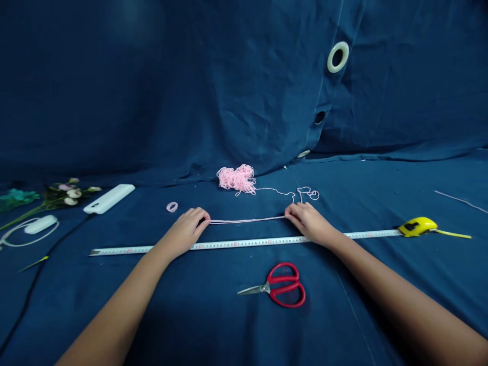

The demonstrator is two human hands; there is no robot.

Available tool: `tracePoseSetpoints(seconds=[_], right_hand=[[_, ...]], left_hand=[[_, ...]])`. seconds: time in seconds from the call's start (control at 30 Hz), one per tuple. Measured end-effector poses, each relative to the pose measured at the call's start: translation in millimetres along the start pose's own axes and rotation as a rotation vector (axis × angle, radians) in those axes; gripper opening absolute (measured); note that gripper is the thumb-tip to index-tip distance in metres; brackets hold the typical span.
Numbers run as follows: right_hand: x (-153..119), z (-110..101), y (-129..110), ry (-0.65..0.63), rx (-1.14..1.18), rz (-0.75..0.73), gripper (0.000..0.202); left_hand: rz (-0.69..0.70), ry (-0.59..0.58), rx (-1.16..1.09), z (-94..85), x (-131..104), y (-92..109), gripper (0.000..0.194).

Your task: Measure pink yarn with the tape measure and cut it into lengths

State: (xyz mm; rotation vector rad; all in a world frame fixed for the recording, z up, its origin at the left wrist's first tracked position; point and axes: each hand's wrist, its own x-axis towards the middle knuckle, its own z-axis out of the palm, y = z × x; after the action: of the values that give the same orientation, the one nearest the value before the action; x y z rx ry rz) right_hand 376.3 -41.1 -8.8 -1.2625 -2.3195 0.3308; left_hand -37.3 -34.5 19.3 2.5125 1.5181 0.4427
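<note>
Pink yarn (247, 220) stretches taut between pinching left hand (186, 231) and right hand (308, 221).

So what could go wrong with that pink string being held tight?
The thin pink yarn strand stretched between the left hand and right hand might slip from the pinch. Its loose tail runs to the tangled pink yarn pile, which could snag. The red-handled scissors lie near the forearms.

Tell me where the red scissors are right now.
In the head view the red scissors lie shut on the blue cloth, just this side of the tape measure, nearer the right hand.
</note>
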Motion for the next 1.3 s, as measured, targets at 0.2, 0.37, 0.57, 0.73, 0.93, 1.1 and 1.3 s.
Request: tracePoseSetpoints(seconds=[0.2,0.37,0.57,0.73,0.93,1.1,1.3], right_hand=[[-2.3,-5.7,4.2,0.025,0.176,0.047,0.029],[-2.5,-12.0,8.3,0.016,0.248,0.114,0.034],[-5.9,-18.4,17.8,-0.028,0.269,0.164,0.036],[-6.8,-19.7,25.3,-0.029,0.226,0.188,0.035],[-6.8,-19.1,32.3,-0.045,0.108,0.157,0.033],[-8.1,-16.9,38.0,-0.047,0.061,0.122,0.03],[-8.7,-16.5,40.8,-0.058,0.045,0.101,0.027]], left_hand=[[0.019,-0.005,0.005,-1.1,0.6,8.5,0.029],[0.026,0.014,0.025,0.9,0.6,8.1,0.029],[0.051,0.045,0.065,5.3,2.2,9.9,0.027],[0.039,0.055,0.069,6.1,2.8,13.6,0.027],[0.03,0.077,0.072,5.9,2.4,13.5,0.026],[0.021,0.098,0.057,8.2,2.9,14.9,0.026],[-0.007,0.104,0.021,10.6,3.0,13.6,0.033]])
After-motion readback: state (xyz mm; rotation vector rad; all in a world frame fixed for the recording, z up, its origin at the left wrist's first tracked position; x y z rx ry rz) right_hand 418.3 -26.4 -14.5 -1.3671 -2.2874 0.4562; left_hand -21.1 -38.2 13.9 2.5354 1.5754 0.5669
